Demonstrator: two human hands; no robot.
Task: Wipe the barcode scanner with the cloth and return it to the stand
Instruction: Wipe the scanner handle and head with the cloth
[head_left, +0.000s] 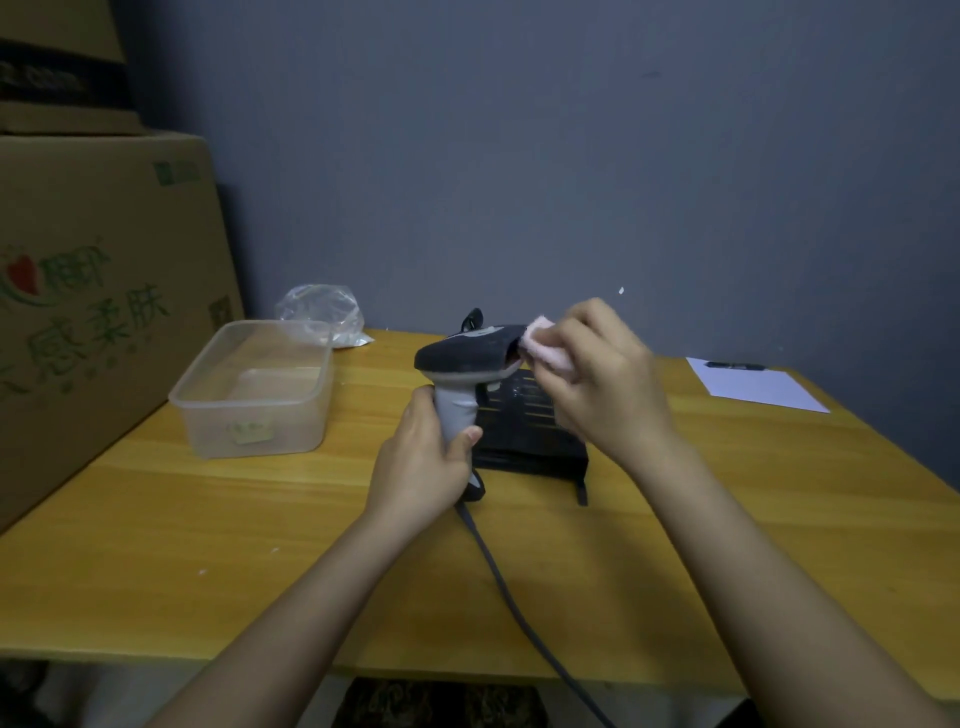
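Note:
A grey and black barcode scanner (467, 356) is held upright above the wooden table. My left hand (423, 467) is wrapped around its grey handle. My right hand (605, 384) pinches a small pink cloth (545, 349) and presses it against the front end of the scanner's head. The black stand (524, 436) sits on the table directly behind and below the scanner, partly hidden by both hands. A grey cable (506, 587) runs from the handle's bottom over the near table edge.
A clear plastic box (254, 389) stands to the left, a crumpled clear bag (322, 312) behind it. Large cardboard boxes (93, 291) flank the table's left side. A white sheet (753, 387) with a black pen (735, 365) lies at the far right.

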